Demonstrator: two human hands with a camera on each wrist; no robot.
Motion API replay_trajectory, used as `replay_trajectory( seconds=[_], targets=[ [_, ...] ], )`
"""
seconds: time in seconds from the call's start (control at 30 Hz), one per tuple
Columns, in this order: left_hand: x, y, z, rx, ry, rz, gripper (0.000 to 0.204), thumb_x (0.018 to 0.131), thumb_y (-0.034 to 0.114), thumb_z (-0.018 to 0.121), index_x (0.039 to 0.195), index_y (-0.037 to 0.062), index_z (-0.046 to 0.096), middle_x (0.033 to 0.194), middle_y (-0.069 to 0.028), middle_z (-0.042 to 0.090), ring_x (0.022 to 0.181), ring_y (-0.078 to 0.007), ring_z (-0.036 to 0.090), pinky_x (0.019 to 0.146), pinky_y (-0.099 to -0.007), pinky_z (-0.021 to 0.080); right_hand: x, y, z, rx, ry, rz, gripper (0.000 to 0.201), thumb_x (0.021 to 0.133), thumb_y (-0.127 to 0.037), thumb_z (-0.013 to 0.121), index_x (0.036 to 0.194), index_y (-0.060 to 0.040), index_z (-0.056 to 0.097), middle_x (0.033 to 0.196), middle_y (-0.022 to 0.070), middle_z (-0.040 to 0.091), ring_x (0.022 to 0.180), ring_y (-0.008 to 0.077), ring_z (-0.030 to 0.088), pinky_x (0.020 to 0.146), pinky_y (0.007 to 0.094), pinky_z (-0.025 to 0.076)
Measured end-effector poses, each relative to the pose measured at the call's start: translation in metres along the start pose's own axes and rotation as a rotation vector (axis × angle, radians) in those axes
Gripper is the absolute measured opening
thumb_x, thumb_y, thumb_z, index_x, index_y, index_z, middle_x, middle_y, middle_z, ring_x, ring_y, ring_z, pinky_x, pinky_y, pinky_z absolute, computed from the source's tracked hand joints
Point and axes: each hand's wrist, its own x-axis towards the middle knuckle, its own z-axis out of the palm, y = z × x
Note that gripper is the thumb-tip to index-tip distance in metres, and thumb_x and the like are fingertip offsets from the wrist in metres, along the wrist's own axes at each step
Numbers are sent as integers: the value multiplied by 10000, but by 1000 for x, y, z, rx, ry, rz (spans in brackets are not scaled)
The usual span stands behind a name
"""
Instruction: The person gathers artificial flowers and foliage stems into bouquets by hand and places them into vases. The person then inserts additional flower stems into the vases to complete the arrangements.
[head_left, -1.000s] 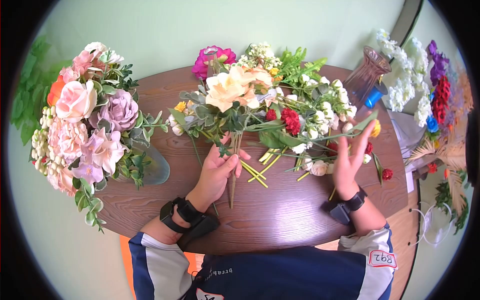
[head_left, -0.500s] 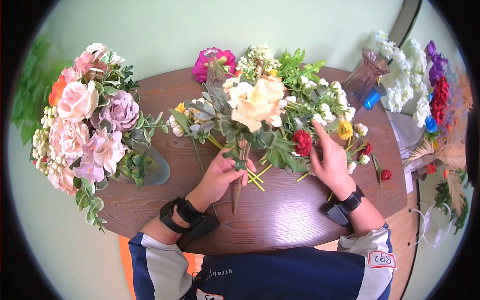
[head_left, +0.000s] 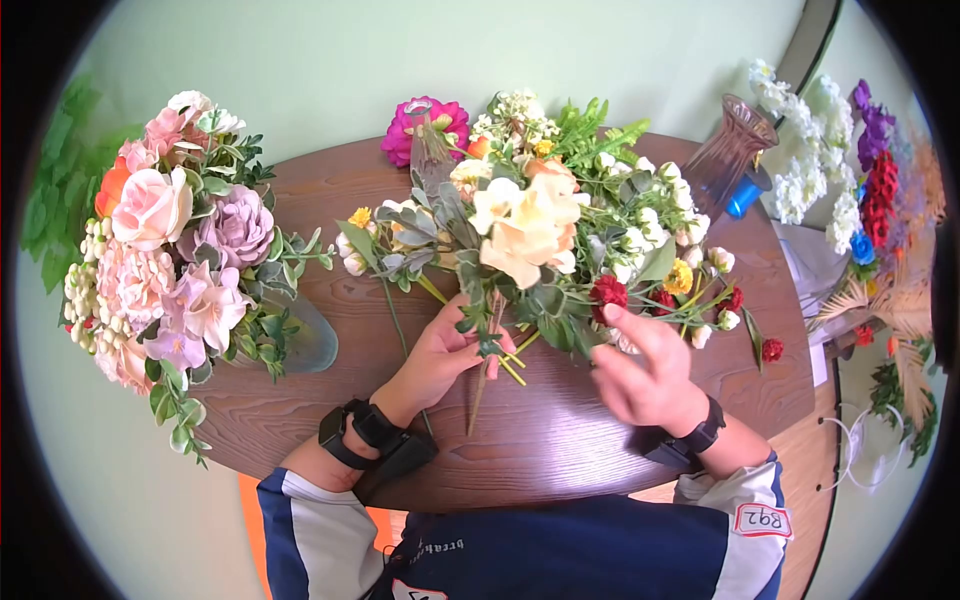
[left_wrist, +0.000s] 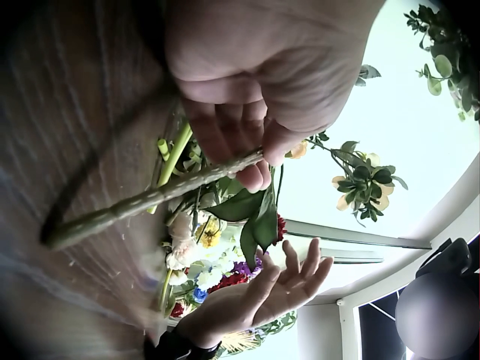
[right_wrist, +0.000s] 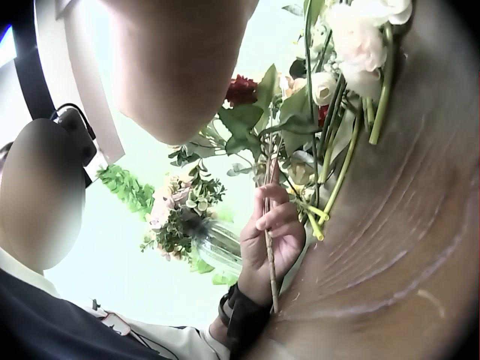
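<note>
My left hand pinches the brown stem of an artificial flower between thumb and fingers. Above that grip are large peach blossoms and grey-green leaves, tilted over the table. A red flower with broad green leaves shows close to the right of the peach blossoms. My right hand, its fingers spread and loosely bent, is just below that red flower and holds nothing visible. In the left wrist view, the right hand shows its open palm beyond the leaves.
White roses, yellow flowers and cut green stems lie across the table. A clear glass vase and a purplish one stand behind, near a blue spool. A full pink bouquet in a vase stands left.
My right hand has come left and down from the yellow flower towards the held stem. The peach blossoms have swung right and down, and the red flower has shifted right and down too.
</note>
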Motion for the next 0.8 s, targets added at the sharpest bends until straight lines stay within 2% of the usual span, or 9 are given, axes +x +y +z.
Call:
replay_trajectory(
  seconds=[0.07, 0.1, 0.13, 0.2, 0.33, 0.47, 0.6, 0.67, 0.8],
  targets=[
    [0, -1, 1, -30, -15, 41, 492, 861, -4, 510, 1303, 93, 316, 988, -136, 575, 692, -164, 560, 679, -289, 465, 6, -6, 5, 13, -143, -89, 501, 663, -106, 645, 1148, -202, 569, 1262, 124, 463, 1015, 249, 531, 827, 352, 430],
    [0, 0, 3, -30, -17, 38, 492, 861, -4, 510, 1303, 93, 316, 988, -136, 575, 692, -164, 560, 679, -289, 465, 1, -8, 9, -15, -226, -35, 508, 681, -181, 658, 1173, -256, 560, 1315, 127, 395, 1132, 259, 445, 933, 404, 349],
    [0, 4, 6, -7, 2, 10, 476, 863, -2, 514, 1289, 79, 320, 983, -127, 577, 699, -168, 566, 677, -290, 467, 2, -9, 10, -16, -226, -33, 508, 681, -181, 658, 1173, -256, 560, 1315, 127, 395, 1132, 259, 445, 933, 404, 349],
    [0, 7, 7, 17, 22, -18, 460, 864, 0, 519, 1276, 66, 325, 979, -119, 580, 706, -172, 573, 675, -291, 469, 5, -9, 12, -12, -408, 42, 492, 701, -232, 658, 1181, -234, 550, 1283, 131, 417, 1154, 281, 411, 937, 412, 331],
    [-1, 4, 4, 42, -39, -31, 334, 868, -7, 509, 1166, 32, 363, 961, -143, 585, 713, -184, 587, 647, -289, 482, -4, -6, 20, -45, -517, 96, 509, 735, -259, 649, 1212, -148, 515, 1157, 125, 462, 1008, 286, 438, 833, 403, 353],
    [0, 4, 7, 83, -85, -25, 252, 871, -24, 485, 1070, 37, 343, 961, -183, 585, 732, -197, 598, 635, -291, 496, -9, 1, 27, 44, -368, 49, 414, 747, -202, 643, 1149, -140, 569, 1003, 58, 511, 898, 266, 446, 714, 359, 349],
    [-1, 0, 7, 35, -5, 19, 279, 868, -38, 478, 1074, 48, 309, 970, -194, 587, 737, -208, 608, 647, -300, 500, -9, 7, 24, 151, -307, 41, 395, 641, -72, 603, 1027, -143, 647, 886, 4, 515, 773, 201, 441, 646, 311, 328],
    [-1, -3, 1, 49, 16, 26, 300, 860, -25, 504, 1094, 37, 325, 1019, -193, 574, 922, -262, 609, 604, -317, 526, -10, 7, 24, 155, -292, 28, 411, 607, -66, 585, 1007, -133, 653, 834, -13, 515, 739, 194, 443, 632, 305, 330],
    [-1, -6, 1, 29, 53, 71, 356, 865, -15, 502, 1159, 23, 303, 992, -198, 589, 824, -245, 625, 610, -306, 519, -12, 7, 24, 183, -189, 19, 360, 596, -41, 583, 940, -119, 659, 785, -11, 531, 689, 195, 451, 611, 308, 327]
  ],
)
